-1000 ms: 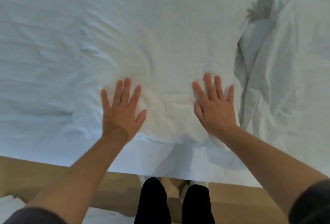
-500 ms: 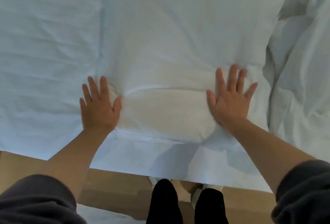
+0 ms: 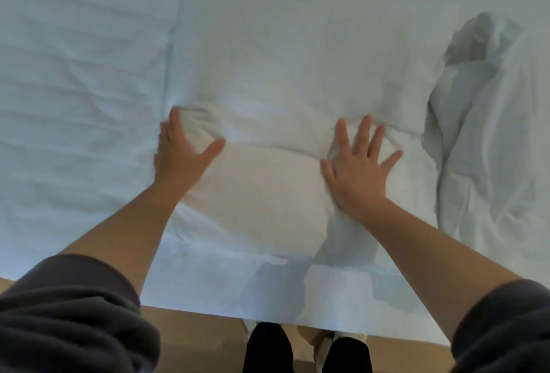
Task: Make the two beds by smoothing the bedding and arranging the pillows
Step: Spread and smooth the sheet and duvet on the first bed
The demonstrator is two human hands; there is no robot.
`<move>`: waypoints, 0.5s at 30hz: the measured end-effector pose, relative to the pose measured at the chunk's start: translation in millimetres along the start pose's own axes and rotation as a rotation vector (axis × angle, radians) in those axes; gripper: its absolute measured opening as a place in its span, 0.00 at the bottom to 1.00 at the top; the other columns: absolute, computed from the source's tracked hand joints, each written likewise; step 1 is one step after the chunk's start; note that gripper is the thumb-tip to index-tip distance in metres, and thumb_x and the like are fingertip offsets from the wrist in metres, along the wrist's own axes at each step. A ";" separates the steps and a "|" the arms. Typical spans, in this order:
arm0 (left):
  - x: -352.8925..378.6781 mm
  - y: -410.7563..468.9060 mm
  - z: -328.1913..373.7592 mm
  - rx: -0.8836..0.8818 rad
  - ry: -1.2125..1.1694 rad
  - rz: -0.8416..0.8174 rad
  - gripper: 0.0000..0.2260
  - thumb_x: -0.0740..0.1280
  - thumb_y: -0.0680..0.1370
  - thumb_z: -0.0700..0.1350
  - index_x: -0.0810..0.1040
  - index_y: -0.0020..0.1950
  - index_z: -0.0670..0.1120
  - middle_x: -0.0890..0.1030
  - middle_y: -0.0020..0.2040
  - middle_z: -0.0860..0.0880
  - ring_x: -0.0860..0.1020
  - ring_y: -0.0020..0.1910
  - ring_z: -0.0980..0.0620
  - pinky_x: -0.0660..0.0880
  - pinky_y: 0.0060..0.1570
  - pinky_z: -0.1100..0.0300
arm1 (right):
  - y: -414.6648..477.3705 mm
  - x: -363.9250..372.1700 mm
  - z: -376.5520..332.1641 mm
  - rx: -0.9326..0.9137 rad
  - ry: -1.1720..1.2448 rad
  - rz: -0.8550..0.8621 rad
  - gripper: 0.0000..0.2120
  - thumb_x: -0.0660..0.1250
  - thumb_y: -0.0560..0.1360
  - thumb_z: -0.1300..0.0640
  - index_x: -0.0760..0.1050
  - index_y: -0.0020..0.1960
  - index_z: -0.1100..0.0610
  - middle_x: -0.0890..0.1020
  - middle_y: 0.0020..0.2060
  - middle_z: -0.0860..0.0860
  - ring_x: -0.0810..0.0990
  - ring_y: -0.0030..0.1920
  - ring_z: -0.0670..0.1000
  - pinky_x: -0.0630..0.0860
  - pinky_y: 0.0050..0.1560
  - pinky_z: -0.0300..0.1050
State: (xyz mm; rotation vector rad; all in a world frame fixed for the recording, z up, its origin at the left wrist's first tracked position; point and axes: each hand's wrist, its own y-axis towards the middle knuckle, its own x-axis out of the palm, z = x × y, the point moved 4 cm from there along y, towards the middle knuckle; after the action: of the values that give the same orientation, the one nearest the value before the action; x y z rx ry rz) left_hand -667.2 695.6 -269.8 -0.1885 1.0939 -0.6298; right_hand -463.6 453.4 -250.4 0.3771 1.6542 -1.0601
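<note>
Smoothing is in hand: the right hand presses the bedding with fingers spread flat, the left hand sets straight, close fingers against a bunched fold beside its thumb, and the next stroke likely needs to push that fold outward.

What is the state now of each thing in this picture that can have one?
White fabric pillow, lying flat, pressed by both hands.
White bed sheet, spread out, finely creased.
Crumpled white cover, bunched up at the right, not smoothed.
Left hand, open, pressing the pillow's left edge.
Right hand, open, fingers spread, flat on the pillow.
</note>
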 end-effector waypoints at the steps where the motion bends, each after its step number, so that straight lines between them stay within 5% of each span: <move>1: -10.4 10.0 -5.9 -0.101 -0.127 -0.063 0.50 0.72 0.66 0.68 0.50 0.79 0.52 0.62 0.76 0.46 0.66 0.72 0.43 0.65 0.69 0.44 | 3.7 -8.2 -8.7 -0.040 0.004 0.018 0.35 0.54 0.80 0.44 0.36 0.79 0.45 0.35 0.77 0.58 0.36 0.77 0.63 0.44 0.68 0.78; 4: -31.9 24.4 -14.5 -0.373 -0.367 -0.310 0.49 0.73 0.58 0.73 0.69 0.70 0.46 0.77 0.65 0.44 0.80 0.55 0.42 0.77 0.58 0.43 | 15.0 -25.7 -34.1 -0.165 0.015 0.020 0.39 0.59 0.78 0.47 0.35 0.78 0.44 0.35 0.77 0.57 0.36 0.77 0.63 0.47 0.68 0.78; 7: -38.2 17.2 4.1 -0.401 -0.374 -0.350 0.38 0.76 0.60 0.68 0.78 0.59 0.44 0.83 0.52 0.43 0.82 0.49 0.43 0.77 0.54 0.47 | 20.1 -27.2 -54.3 -0.168 0.286 -0.093 0.39 0.60 0.77 0.41 0.38 0.78 0.41 0.34 0.78 0.53 0.34 0.77 0.61 0.43 0.70 0.75; 11: -55.8 -23.1 60.3 -0.228 -0.474 -0.327 0.37 0.80 0.59 0.61 0.78 0.63 0.45 0.83 0.54 0.45 0.82 0.51 0.46 0.77 0.54 0.52 | 6.1 -58.6 -71.4 -0.041 0.895 -0.243 0.39 0.58 0.76 0.32 0.39 0.78 0.39 0.37 0.79 0.48 0.34 0.77 0.56 0.40 0.73 0.69; 15: -80.7 -79.2 136.9 0.076 -0.333 -0.333 0.20 0.76 0.69 0.52 0.78 0.58 0.48 0.81 0.48 0.53 0.80 0.47 0.56 0.73 0.44 0.63 | -19.6 -107.7 -68.3 0.005 1.367 -0.366 0.52 0.60 0.63 0.20 0.39 0.77 0.37 0.50 0.79 0.47 0.46 0.79 0.48 0.46 0.77 0.57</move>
State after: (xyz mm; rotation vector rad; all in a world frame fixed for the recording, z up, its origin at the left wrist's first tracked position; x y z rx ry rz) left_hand -602.8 654.9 -109.4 -0.4004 0.7200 -0.9005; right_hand -479.6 524.8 -144.1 0.9577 3.0049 -1.1150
